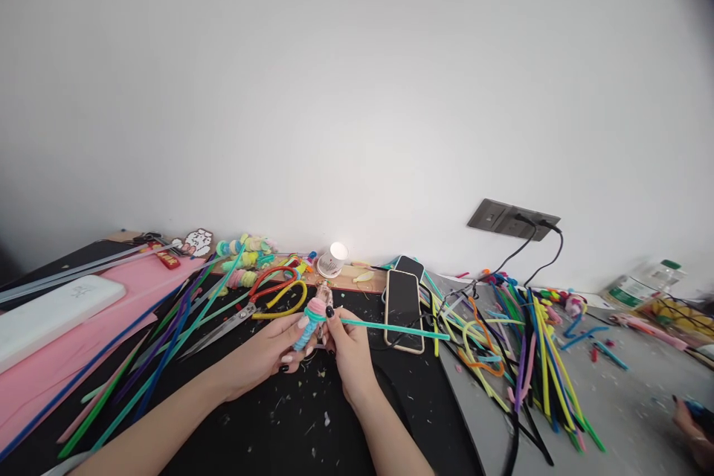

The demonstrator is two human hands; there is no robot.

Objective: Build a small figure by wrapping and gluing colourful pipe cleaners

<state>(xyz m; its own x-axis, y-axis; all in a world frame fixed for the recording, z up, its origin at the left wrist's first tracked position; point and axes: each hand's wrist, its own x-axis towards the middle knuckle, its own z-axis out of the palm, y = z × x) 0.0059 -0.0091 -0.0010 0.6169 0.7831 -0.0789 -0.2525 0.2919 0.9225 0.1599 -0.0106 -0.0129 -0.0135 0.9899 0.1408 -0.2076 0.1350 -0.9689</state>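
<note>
My left hand [282, 348] is closed around a small coiled pipe-cleaner figure [306, 333], blue below with pink and teal at its top. Between the thumb and fingers of my right hand [349, 349] is a teal pipe cleaner [396, 329]. Its free end sticks out to the right, past a phone, and the other end meets the figure's top. Just behind my hands a small clear item [324, 291] is partly hidden. Scissors with red handles [271, 282] lie behind my left hand, beside a bent yellow pipe cleaner [287, 299].
Phones [404, 309] and a white paper cup [333, 260] stand or lie near the wall. Loose pipe cleaners [538, 364] are bunched at right, others at left by a white box [61, 312]. Cables run from a wall socket [513, 219]. Another person's hand [692, 435] shows far right.
</note>
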